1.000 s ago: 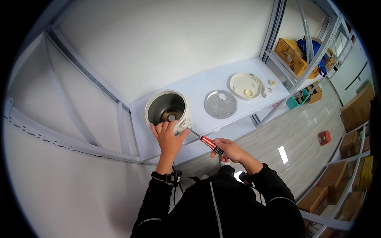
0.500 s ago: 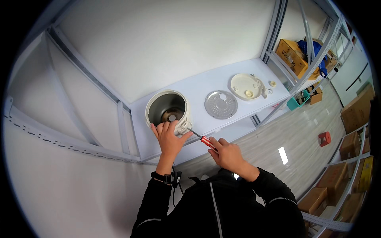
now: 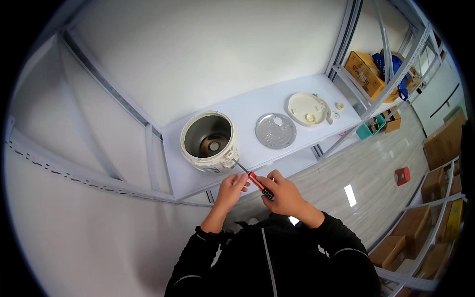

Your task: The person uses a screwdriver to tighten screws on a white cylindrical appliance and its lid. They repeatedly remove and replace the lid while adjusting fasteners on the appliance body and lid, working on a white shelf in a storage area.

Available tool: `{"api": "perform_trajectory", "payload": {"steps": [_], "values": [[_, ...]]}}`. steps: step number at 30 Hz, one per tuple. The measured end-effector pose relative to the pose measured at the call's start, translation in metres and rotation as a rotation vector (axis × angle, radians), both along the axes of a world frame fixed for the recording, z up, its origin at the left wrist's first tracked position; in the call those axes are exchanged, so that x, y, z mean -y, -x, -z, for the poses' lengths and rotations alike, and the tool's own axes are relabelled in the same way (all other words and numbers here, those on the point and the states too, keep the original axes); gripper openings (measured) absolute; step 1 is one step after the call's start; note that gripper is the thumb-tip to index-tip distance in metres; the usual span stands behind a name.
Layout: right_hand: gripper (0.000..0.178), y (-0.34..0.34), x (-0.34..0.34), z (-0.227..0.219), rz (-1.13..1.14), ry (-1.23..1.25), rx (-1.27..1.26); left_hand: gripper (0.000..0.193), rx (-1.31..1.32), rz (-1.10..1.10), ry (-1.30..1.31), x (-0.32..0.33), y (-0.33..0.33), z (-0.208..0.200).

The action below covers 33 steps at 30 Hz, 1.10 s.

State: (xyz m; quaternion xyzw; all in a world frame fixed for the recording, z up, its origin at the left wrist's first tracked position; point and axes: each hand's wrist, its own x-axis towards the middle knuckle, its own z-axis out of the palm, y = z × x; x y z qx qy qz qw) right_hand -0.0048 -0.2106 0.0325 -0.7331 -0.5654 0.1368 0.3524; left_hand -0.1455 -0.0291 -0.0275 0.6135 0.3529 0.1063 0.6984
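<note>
A white rice cooker body, lidless and hollow, stands on the left of the shelf. Inside it are grey walls and a brownish base with a round knob in the centre. The tip of a red-and-black screwdriver meets the front right of its rim. My right hand grips the screwdriver by its handle. Just left of the handle is my left hand, its fingers curled together with the tips close to the shaft end; whether it pinches anything is hidden.
Right of the cooker lie a perforated metal disc, a round white lid and small round parts. Metal uprights frame the white shelf. A red stool and racks of cardboard boxes are to the right.
My left hand has let go of the cooker's front rim and come back toward the screwdriver handle. My right hand has shifted slightly, showing more of the handle's black end.
</note>
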Motion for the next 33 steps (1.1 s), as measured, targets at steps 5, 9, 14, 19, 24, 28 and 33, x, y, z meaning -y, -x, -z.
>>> {"api": "perform_trajectory", "payload": {"steps": [5, 9, 14, 19, 24, 28, 33], "values": [[0.062, -0.003, 0.001, 0.011, -0.063, -0.048, 0.038, 0.042, 0.105, 0.103, 0.274, 0.017, -0.008, 0.011], [0.058, -0.004, 0.001, 0.008, 0.026, -0.107, -0.193, 0.039, 0.229, 0.109, 0.272, 0.017, -0.012, 0.021], [0.047, -0.013, 0.004, 0.011, 0.12, 0.266, -0.739, 0.037, 0.453, 0.134, 0.402, 0.019, -0.014, 0.032], [0.051, -0.014, 0.006, 0.019, 0.127, 0.19, -0.621, 0.038, 0.297, 0.133, 0.211, 0.025, -0.015, 0.01], [0.062, -0.007, 0.008, 0.013, 0.133, -0.062, -0.142, 0.034, 0.221, 0.141, 0.252, 0.022, -0.017, 0.021], [0.061, -0.004, 0.008, 0.019, 0.124, -0.14, -0.142, 0.031, 0.266, 0.139, 0.191, 0.019, -0.017, 0.031], [0.055, -0.019, 0.011, 0.025, 0.114, 0.209, -0.973, 0.028, 0.455, 0.141, 0.323, 0.026, -0.018, 0.035]]}}
